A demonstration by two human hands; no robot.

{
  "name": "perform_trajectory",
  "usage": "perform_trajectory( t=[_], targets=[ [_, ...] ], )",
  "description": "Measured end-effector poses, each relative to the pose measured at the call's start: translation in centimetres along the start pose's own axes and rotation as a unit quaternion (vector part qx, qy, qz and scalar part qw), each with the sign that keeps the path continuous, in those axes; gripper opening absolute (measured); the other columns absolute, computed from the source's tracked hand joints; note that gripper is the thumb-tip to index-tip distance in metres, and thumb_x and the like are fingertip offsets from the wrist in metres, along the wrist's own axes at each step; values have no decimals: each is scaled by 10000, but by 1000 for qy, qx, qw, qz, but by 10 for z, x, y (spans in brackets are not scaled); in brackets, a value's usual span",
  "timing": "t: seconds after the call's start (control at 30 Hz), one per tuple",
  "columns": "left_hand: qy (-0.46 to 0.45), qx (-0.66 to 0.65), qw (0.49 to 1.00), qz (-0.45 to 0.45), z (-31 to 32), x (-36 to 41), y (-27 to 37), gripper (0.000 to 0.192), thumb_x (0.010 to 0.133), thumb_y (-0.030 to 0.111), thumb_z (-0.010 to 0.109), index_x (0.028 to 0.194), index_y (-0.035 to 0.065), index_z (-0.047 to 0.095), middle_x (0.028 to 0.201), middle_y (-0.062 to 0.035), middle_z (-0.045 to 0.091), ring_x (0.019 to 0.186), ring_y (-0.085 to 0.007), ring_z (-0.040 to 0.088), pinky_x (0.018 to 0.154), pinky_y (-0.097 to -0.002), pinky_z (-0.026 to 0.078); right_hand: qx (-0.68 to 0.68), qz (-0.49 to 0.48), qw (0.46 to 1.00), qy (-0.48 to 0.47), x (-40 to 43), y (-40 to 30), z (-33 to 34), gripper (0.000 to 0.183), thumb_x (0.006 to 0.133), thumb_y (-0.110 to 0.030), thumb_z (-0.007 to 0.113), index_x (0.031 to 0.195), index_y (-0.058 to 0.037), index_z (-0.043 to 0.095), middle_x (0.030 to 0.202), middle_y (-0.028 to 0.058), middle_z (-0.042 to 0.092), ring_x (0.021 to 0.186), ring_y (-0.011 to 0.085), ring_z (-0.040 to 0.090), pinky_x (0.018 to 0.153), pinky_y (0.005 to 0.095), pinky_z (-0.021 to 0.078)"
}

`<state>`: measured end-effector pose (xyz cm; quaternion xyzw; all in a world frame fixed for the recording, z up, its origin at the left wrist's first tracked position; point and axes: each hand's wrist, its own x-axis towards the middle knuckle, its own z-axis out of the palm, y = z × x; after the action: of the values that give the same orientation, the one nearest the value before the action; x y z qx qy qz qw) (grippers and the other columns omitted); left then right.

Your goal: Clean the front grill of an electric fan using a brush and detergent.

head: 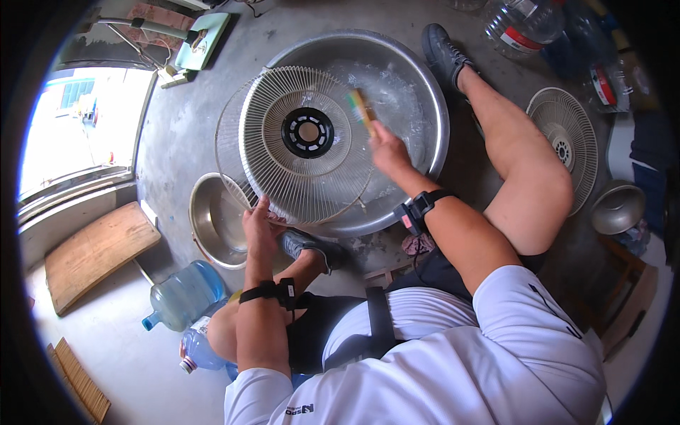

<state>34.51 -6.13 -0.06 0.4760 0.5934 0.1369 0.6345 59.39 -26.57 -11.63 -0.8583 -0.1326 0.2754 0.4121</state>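
A round wire fan guard (255,133) with a black centre ring (287,139) lies tilted over the left part of a large metal basin (436,101). My left hand (259,219) grips the guard's near rim. In my right hand (390,149) is a scrubbing brush (361,108) with a yellowish handle and green and pale bristles, slightly blurred. The brush is over the guard's right side; whether its bristles touch the wires I cannot tell. Wet, whitish streaks show on the basin's bottom, to the right of the guard.
A smaller metal basin (204,212) sits left of my left foot. Blue water jugs (186,295) and a wooden board (101,255) lie beyond it. Right of my leg are another fan guard (579,122) and a metal bowl (619,207). Large plastic bottles (523,26) stand top right.
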Motion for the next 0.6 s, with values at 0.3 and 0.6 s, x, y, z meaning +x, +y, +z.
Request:
perform_trajectory(
  t=[0.3, 0.6],
  targets=[
    [-28, -23, 996, 83, 11, -15, 15, 267, 974, 220, 707, 912, 25, 536, 604, -26, 536, 460, -159, 573, 411, -313, 518, 28, 8, 999, -14, -5, -19, 2, 422, 987, -221, 514, 1402, -175, 575, 1105, 238, 725, 1068, 445, 681, 929, 513, 539],
    [2, -37, 994, 100, 42, -57, 61, 268, 984, 263, 710, 985, 72, 521, 549, 10, 415, 410, -133, 451, 360, -306, 403, 201, 100, 973, 58, 17, 21, 4, 488, 977, -242, 576, 1448, -121, 545, 1284, 220, 681, 1205, 390, 644, 1017, 443, 509]
  ],
)
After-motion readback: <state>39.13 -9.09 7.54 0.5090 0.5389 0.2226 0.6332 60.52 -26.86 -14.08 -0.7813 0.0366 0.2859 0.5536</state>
